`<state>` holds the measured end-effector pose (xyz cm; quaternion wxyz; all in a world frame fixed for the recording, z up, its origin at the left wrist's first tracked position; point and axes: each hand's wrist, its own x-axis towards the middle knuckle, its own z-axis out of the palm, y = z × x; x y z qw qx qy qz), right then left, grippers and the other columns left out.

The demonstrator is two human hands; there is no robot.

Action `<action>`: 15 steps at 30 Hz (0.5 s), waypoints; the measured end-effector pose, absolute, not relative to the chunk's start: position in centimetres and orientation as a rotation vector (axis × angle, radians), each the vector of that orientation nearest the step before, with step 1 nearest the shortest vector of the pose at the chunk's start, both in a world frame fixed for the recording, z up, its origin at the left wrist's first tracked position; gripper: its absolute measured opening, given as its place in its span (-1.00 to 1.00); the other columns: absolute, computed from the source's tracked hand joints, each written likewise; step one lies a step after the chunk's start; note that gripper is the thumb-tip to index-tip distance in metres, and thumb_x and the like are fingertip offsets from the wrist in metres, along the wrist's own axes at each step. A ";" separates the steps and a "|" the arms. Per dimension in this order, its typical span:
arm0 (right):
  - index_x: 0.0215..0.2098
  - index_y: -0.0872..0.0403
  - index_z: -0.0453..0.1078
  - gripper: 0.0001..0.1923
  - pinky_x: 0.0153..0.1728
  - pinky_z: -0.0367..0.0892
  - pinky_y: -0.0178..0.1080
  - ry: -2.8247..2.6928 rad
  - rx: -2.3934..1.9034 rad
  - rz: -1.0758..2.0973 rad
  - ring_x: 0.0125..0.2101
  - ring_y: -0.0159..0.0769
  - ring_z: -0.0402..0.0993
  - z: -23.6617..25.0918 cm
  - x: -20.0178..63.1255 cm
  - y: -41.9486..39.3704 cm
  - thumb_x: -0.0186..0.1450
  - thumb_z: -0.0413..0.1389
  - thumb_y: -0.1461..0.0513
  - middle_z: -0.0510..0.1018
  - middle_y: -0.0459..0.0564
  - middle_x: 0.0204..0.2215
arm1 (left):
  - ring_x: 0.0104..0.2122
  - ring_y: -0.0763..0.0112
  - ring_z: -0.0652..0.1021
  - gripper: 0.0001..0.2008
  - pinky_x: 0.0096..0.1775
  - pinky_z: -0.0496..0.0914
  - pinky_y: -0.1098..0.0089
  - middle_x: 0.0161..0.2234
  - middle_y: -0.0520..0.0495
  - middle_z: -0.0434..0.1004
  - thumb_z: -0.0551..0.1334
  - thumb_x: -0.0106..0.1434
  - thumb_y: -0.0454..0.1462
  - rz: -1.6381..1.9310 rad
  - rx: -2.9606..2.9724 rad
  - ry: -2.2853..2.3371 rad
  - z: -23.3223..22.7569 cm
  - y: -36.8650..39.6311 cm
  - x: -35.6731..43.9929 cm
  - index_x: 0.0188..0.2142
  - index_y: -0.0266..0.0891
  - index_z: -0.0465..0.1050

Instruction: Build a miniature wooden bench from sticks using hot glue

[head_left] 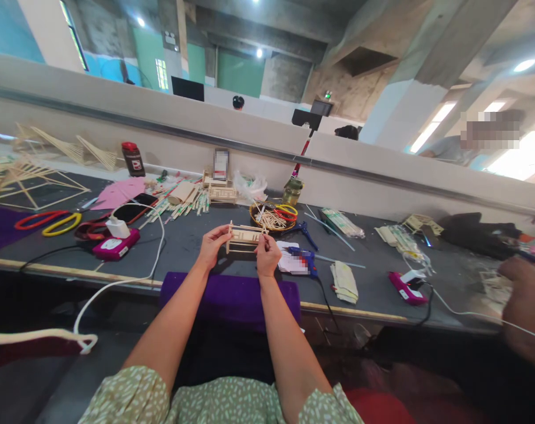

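Observation:
A small frame of thin wooden sticks (246, 237) is held up over the front of the dark table. My left hand (213, 244) pinches its left end, and my right hand (267, 253) grips the right end. Beneath my forearms a purple cloth (232, 294) hangs over the table edge. Just behind the frame stands a round basket (252, 213) with short sticks (271, 220) in it and red-and-yellow-handled scissors (286, 212) on top. A blue glue gun (306, 257) lies on white paper (287, 262) to the right of my right hand.
On the left are scissors (49, 222), a magenta power strip (116, 242) with a white cable, stick bundles (185, 199) and a wooden stick structure (33, 182). A folded cloth (344, 282) and another power strip (408, 288) lie right. Another person's arm (521, 300) reaches in there.

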<state>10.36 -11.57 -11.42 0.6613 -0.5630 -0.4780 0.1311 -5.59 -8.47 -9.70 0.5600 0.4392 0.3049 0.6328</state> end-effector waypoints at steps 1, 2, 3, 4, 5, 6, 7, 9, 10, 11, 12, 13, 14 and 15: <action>-0.22 0.18 0.46 -0.52 -0.54 0.28 -0.39 -1.084 -1.268 0.287 -0.65 -0.43 0.37 -11.4 10.4 -11.5 0.34 -0.03 -0.06 0.45 -0.12 -0.61 | -0.34 0.38 0.55 -0.64 -0.20 0.39 0.36 -0.30 -0.05 0.63 0.46 -0.06 -0.24 1.494 1.037 0.717 -9.7 -8.4 -5.6 -0.20 -0.21 0.62; -0.23 0.17 0.47 -0.53 -0.53 0.28 -0.38 -1.087 -1.264 0.278 -0.65 -0.42 0.37 -11.4 10.4 -11.5 0.33 -0.02 -0.06 0.44 -0.12 -0.62 | -0.34 0.39 0.55 -0.64 -0.20 0.39 0.37 -0.31 -0.05 0.63 0.46 -0.05 -0.24 1.497 1.041 0.716 -9.8 -8.4 -5.6 -0.20 -0.21 0.62; -0.23 0.17 0.48 -0.53 -0.53 0.28 -0.38 -1.090 -1.259 0.270 -0.65 -0.42 0.37 -11.4 10.5 -11.5 0.33 -0.01 -0.06 0.44 -0.13 -0.62 | -0.33 0.39 0.55 -0.65 -0.20 0.39 0.38 -0.30 -0.05 0.62 0.46 -0.05 -0.24 1.496 1.047 0.715 -9.8 -8.4 -5.6 -0.20 -0.21 0.62; -0.24 0.16 0.48 -0.54 -0.52 0.28 -0.38 -1.093 -1.256 0.263 -0.65 -0.42 0.36 -11.4 10.6 -11.5 0.32 0.00 -0.05 0.43 -0.14 -0.62 | -0.33 0.39 0.54 -0.65 -0.21 0.39 0.38 -0.30 -0.05 0.62 0.45 -0.04 -0.24 1.493 1.054 0.715 -9.8 -8.4 -5.6 -0.20 -0.21 0.62; -0.24 0.16 0.49 -0.55 -0.52 0.27 -0.37 -1.096 -1.253 0.256 -0.65 -0.42 0.36 -11.4 10.6 -11.5 0.32 0.01 -0.05 0.42 -0.14 -0.63 | -0.33 0.39 0.54 -0.65 -0.21 0.39 0.38 -0.30 -0.05 0.62 0.45 -0.04 -0.24 1.488 1.060 0.718 -9.8 -8.4 -5.6 -0.20 -0.21 0.62; -0.25 0.15 0.49 -0.56 -0.53 0.27 -0.37 -1.098 -1.252 0.251 -0.65 -0.42 0.35 -11.4 10.7 -11.5 0.32 0.02 -0.05 0.41 -0.15 -0.63 | -0.33 0.38 0.54 -0.65 -0.22 0.39 0.38 -0.29 -0.06 0.62 0.45 -0.04 -0.23 1.484 1.062 0.722 -9.9 -8.3 -5.6 -0.20 -0.21 0.62; -0.25 0.15 0.49 -0.57 -0.53 0.27 -0.37 -1.099 -1.251 0.246 -0.65 -0.42 0.35 -11.4 10.8 -11.5 0.31 0.02 -0.04 0.40 -0.16 -0.64 | -0.33 0.38 0.54 -0.65 -0.23 0.39 0.38 -0.29 -0.06 0.62 0.45 -0.04 -0.23 1.481 1.062 0.727 -9.9 -8.3 -5.6 -0.20 -0.21 0.62; -0.26 0.15 0.49 -0.57 -0.54 0.26 -0.38 -1.100 -1.251 0.238 -0.65 -0.43 0.34 -11.4 10.8 -11.5 0.31 0.03 -0.04 0.39 -0.16 -0.64 | -0.34 0.37 0.55 -0.64 -0.24 0.38 0.38 -0.28 -0.07 0.63 0.45 -0.05 -0.23 1.480 1.055 0.737 -9.9 -8.3 -5.6 -0.20 -0.22 0.62; -0.26 0.15 0.49 -0.58 -0.54 0.25 -0.38 -1.100 -1.253 0.233 -0.65 -0.43 0.34 -11.4 10.8 -11.5 0.31 0.03 -0.03 0.39 -0.16 -0.64 | -0.34 0.37 0.55 -0.63 -0.25 0.38 0.38 -0.28 -0.07 0.63 0.45 -0.06 -0.22 1.481 1.049 0.739 -9.9 -8.3 -5.6 -0.20 -0.22 0.63; -0.26 0.15 0.49 -0.58 -0.54 0.25 -0.38 -1.101 -1.255 0.229 -0.65 -0.43 0.34 -11.5 10.8 -11.5 0.31 0.03 -0.03 0.39 -0.16 -0.63 | -0.35 0.38 0.55 -0.63 -0.25 0.38 0.38 -0.28 -0.07 0.63 0.46 -0.07 -0.22 1.482 1.042 0.742 -9.9 -8.3 -5.5 -0.21 -0.22 0.63; -0.26 0.15 0.49 -0.58 -0.54 0.25 -0.38 -1.103 -1.257 0.224 -0.65 -0.43 0.33 -11.5 10.8 -11.5 0.32 0.02 -0.03 0.40 -0.16 -0.63 | -0.36 0.38 0.55 -0.63 -0.26 0.38 0.38 -0.28 -0.07 0.63 0.46 -0.08 -0.22 1.483 1.037 0.745 -9.9 -8.3 -5.5 -0.21 -0.22 0.63; -0.26 0.15 0.49 -0.58 -0.54 0.25 -0.38 -1.105 -1.260 0.218 -0.64 -0.43 0.33 -11.5 10.8 -11.5 0.32 0.02 -0.02 0.40 -0.15 -0.63 | -0.36 0.38 0.54 -0.63 -0.26 0.38 0.38 -0.28 -0.07 0.63 0.46 -0.09 -0.22 1.484 1.033 0.748 -9.9 -8.2 -5.5 -0.22 -0.22 0.63; -0.26 0.14 0.50 -0.58 -0.53 0.25 -0.38 -1.108 -1.263 0.210 -0.64 -0.43 0.32 -11.5 10.8 -11.5 0.32 0.02 -0.02 0.41 -0.15 -0.63 | -0.37 0.38 0.54 -0.63 -0.26 0.37 0.39 -0.29 -0.07 0.63 0.46 -0.10 -0.22 1.487 1.031 0.751 -9.9 -8.2 -5.5 -0.23 -0.22 0.63; -0.27 0.14 0.50 -0.58 -0.52 0.25 -0.38 -1.111 -1.267 0.200 -0.63 -0.42 0.32 -11.5 10.8 -11.6 0.32 0.02 -0.02 0.42 -0.14 -0.62 | -0.37 0.39 0.54 -0.64 -0.27 0.37 0.39 -0.29 -0.07 0.63 0.46 -0.09 -0.22 1.490 1.031 0.752 -9.9 -8.2 -5.5 -0.23 -0.22 0.63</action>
